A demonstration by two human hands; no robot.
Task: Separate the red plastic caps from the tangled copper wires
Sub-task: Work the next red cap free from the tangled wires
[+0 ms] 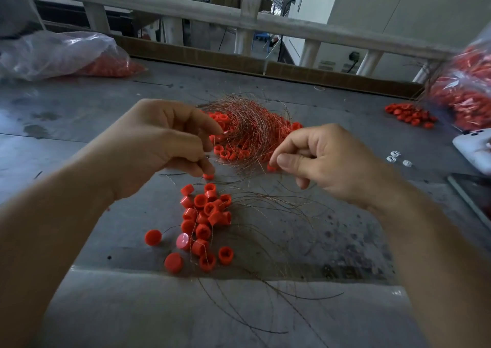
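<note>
Both hands are over the middle of the grey table [79, 124], working the near edge of the copper wires [247, 124], a loose nest with red caps [229, 153] caught under and through it. Left hand [164, 145]: fingers curled, thumb and forefinger pinched narrow on a few strands at the nest's left edge, lower fingers just above a single cap [208, 176] on the table. My read is it's anchoring the wire so the other side can pull. Right hand [326, 161]: thumb and forefinger closed tight, apparently on a strand, though it's too thin to confirm. A hanging cap [271, 167] sits right at the fingertip. Freed caps [207, 215] are heaped near the body between the forearms, apart from the nest, probably so sorted and unsorted don't mix. Stray wires [279, 241] fan across that heap and to its right, so there's a snag risk. Most free room is leftward, toward the left bag [61, 52]. The right is tighter, with a small cap pile [409, 114], the right bag [467, 87] and a white device [475, 151] at the edge.
</note>
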